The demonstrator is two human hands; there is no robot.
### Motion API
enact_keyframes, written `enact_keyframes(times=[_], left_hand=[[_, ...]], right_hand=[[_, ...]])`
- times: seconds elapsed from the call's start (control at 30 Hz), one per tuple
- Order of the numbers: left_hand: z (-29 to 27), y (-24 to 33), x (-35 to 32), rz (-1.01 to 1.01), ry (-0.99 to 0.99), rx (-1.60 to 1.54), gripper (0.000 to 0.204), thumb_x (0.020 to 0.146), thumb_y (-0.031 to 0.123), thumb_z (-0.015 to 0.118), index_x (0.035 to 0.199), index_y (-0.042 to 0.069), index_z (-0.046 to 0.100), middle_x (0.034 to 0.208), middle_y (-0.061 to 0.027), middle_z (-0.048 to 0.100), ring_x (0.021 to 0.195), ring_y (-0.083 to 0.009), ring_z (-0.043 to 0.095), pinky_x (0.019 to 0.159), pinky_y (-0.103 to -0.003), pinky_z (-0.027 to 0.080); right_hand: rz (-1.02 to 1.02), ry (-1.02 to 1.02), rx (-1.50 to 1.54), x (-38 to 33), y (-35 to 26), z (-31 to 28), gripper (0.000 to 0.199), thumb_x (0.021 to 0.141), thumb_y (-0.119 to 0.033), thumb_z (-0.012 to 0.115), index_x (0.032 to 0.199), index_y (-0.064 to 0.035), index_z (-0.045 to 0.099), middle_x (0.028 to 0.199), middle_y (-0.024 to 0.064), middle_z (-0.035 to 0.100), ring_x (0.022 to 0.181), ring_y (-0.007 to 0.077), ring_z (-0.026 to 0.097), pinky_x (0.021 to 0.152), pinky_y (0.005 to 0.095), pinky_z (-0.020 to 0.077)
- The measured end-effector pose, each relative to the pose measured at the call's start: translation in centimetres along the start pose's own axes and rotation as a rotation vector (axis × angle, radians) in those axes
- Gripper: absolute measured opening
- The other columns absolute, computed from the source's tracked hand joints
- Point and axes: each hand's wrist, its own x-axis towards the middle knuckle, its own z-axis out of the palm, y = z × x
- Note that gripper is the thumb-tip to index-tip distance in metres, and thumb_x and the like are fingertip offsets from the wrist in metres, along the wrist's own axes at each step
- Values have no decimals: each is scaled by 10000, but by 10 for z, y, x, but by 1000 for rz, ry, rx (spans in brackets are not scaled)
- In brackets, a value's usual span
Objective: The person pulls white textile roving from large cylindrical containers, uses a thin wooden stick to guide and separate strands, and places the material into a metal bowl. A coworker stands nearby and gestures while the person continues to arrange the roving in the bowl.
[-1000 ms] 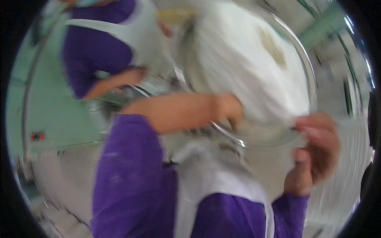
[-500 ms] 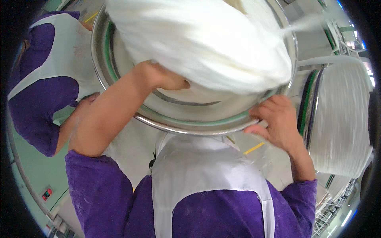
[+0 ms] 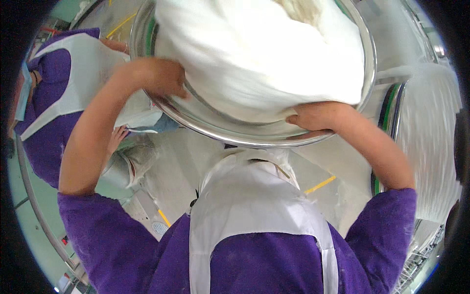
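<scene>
A large round steel basin (image 3: 230,132) is tilted up in front of me, filled with a bulky white fibrous mass (image 3: 259,54). My left hand (image 3: 159,78) reaches inside the basin's left side and presses against the white mass. My right hand (image 3: 318,117) grips the basin's lower right rim, fingers curled over the edge under the white mass. I wear purple sleeves and a white apron (image 3: 254,215).
Another person in a purple top and white apron (image 3: 58,88) stands at the left, one hand (image 3: 115,139) near a grey cylinder (image 3: 127,164). More white fibre (image 3: 431,142) hangs at the right beside a steel-rimmed frame (image 3: 387,127). Yellow floor lines (image 3: 320,185) run below.
The basin has tipped closer and higher in view. My left hand moved further into it, my right hand shifted onto the lower rim. The other person has moved toward the left edge.
</scene>
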Motion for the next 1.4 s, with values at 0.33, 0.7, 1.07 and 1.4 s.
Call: enact_keyframes(times=[0.33, 0.7, 1.07, 1.4], left_hand=[[-29, 195, 106, 502, 53, -167, 650, 920, 525, 477, 1429, 129, 400, 1334, -201, 510, 1189, -368, 503, 1013, -413, 397], [-41, 207, 126, 511, 275, -137, 559, 901, 449, 507, 1366, 140, 473, 1309, -178, 538, 1182, -331, 516, 1008, -410, 403], [-73, 141, 37, 482, 705, -528, 374, 874, 291, 514, 1182, 96, 595, 1184, -147, 625, 1098, -299, 585, 947, -415, 450], [-114, 136, 50, 393, 1412, -427, 413, 789, 18, 557, 1201, 27, 585, 1160, -213, 609, 1104, -363, 569, 973, -419, 442]], right_hand=[[47, 677, 150, 3, -22, -15, 125, 618, -82, 651, 718, -9, 665, 694, 210, 641, 661, 344, 659, 616, 427, 533], [-10, 804, 112, 8, -17, -10, 103, 725, -118, 617, 769, -81, 703, 793, 141, 697, 774, 285, 695, 640, 412, 550], [-71, 1146, 214, -46, -6, -60, 213, 814, -237, 665, 952, -76, 683, 979, 85, 687, 943, 270, 627, 787, 386, 508], [-1, 895, 129, -80, 88, -14, 334, 861, -394, 604, 958, -77, 654, 928, 81, 599, 1005, 297, 540, 1061, 507, 301]])
